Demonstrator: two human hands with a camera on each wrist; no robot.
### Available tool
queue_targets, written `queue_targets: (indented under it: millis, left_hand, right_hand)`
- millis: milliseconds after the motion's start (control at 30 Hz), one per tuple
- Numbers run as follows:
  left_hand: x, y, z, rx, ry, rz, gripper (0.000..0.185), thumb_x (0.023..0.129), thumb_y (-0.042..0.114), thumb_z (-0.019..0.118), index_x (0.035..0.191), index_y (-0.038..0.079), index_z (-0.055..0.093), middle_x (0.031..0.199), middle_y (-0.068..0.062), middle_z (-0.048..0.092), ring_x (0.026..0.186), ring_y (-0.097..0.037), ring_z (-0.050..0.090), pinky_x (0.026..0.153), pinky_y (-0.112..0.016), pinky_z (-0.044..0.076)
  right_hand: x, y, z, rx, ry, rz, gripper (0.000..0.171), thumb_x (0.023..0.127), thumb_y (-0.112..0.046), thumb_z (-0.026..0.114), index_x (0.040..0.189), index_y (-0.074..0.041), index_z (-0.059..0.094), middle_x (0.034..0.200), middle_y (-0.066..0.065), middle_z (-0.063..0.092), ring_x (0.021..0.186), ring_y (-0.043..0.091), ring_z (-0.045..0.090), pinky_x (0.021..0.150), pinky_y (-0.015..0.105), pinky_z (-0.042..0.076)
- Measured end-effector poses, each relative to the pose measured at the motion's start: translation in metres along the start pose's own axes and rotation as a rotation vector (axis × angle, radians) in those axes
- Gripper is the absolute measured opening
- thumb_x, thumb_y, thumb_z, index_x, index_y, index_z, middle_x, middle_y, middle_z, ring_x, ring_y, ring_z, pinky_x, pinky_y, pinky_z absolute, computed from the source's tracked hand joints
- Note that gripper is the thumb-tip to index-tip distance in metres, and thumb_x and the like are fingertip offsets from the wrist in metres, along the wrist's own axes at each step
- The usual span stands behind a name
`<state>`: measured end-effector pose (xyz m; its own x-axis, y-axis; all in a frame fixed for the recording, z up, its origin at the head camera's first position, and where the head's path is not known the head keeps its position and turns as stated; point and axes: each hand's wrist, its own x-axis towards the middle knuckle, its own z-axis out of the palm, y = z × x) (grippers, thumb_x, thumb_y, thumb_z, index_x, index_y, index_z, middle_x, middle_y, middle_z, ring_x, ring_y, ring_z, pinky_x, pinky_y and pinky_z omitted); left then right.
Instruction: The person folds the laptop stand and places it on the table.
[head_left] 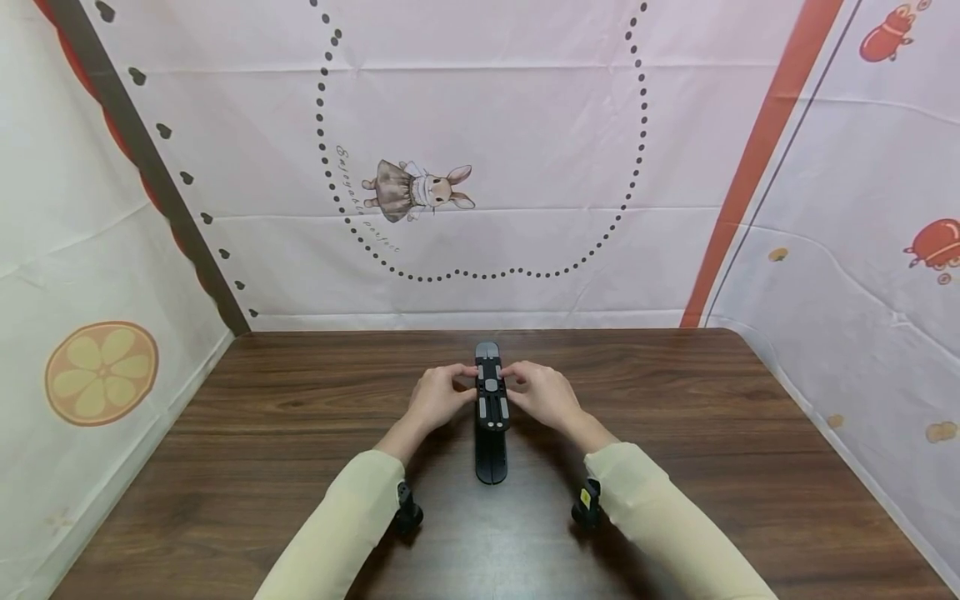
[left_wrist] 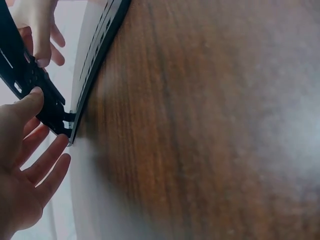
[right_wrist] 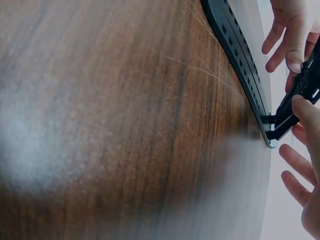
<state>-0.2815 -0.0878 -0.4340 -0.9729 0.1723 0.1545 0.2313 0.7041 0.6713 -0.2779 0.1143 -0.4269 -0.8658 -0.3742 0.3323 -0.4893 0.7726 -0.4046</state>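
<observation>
We see a long black folding stand [head_left: 491, 417] with grey pads, flat on the brown tabletop [head_left: 675, 467]. Its hinged upper arm tilts up. Left hand [head_left: 438, 400] and right hand [head_left: 543, 394] each pinch that arm, a narrow fingertip grip.

Black stand [head_left: 491, 450] on wooden table [head_left: 675, 467]

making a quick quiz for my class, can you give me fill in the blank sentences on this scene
1. The black folding stand lies on a ____ wooden table.
2. The left hand and right hand hold the stand's raised ____ part from either side.
3. On the backdrop behind the table is a cartoon ____ in a dress.

Missing words: brown; upper; rabbit
</observation>
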Motion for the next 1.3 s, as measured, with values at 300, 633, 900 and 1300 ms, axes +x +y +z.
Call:
queue_targets:
  millis: [300, 633, 900, 1300]
  left_hand:
    - [-0.005, -0.002, 0.001, 0.0, -0.002, 0.044, 0.029, 0.079, 0.02, 0.072, 0.108, 0.018, 0.068, 0.114, 0.002, 0.065, 0.081, -0.012, 0.066, 0.066, -0.028, 0.052]
    - [-0.007, -0.003, 0.002, 0.048, -0.016, 0.057, 0.032, 0.077, 0.022, 0.074, 0.109, 0.019, 0.068, 0.116, 0.003, 0.064, 0.079, -0.011, 0.063, 0.066, -0.029, 0.05]
    - [-0.008, -0.003, 0.002, 0.073, -0.035, 0.051, 0.033, 0.078, 0.023, 0.074, 0.11, 0.019, 0.067, 0.118, 0.004, 0.063, 0.088, -0.015, 0.064, 0.071, -0.033, 0.05]
    - [-0.011, -0.002, 0.004, 0.14, -0.057, 0.038, 0.035, 0.077, 0.021, 0.074, 0.111, 0.019, 0.066, 0.121, 0.005, 0.061, 0.098, -0.017, 0.061, 0.081, -0.038, 0.049]
  right_hand:
    - [-0.003, 0.001, 0.003, -0.054, -0.014, -0.049, 0.027, 0.081, -0.026, 0.071, 0.107, -0.019, 0.066, 0.106, -0.004, 0.066, 0.088, 0.014, 0.064, 0.07, 0.032, 0.052]
    - [-0.003, 0.0, 0.005, -0.1, -0.051, -0.069, 0.029, 0.079, -0.023, 0.073, 0.106, -0.017, 0.065, 0.104, -0.004, 0.064, 0.086, 0.013, 0.064, 0.071, 0.032, 0.052]
    - [-0.004, -0.001, 0.004, -0.12, -0.082, -0.099, 0.031, 0.078, -0.019, 0.073, 0.107, -0.015, 0.063, 0.104, -0.002, 0.063, 0.081, 0.013, 0.06, 0.071, 0.033, 0.05]
    - [-0.005, 0.002, 0.003, -0.142, -0.113, -0.174, 0.033, 0.077, -0.021, 0.074, 0.108, -0.014, 0.063, 0.108, 0.0, 0.063, 0.085, 0.014, 0.061, 0.073, 0.034, 0.05]
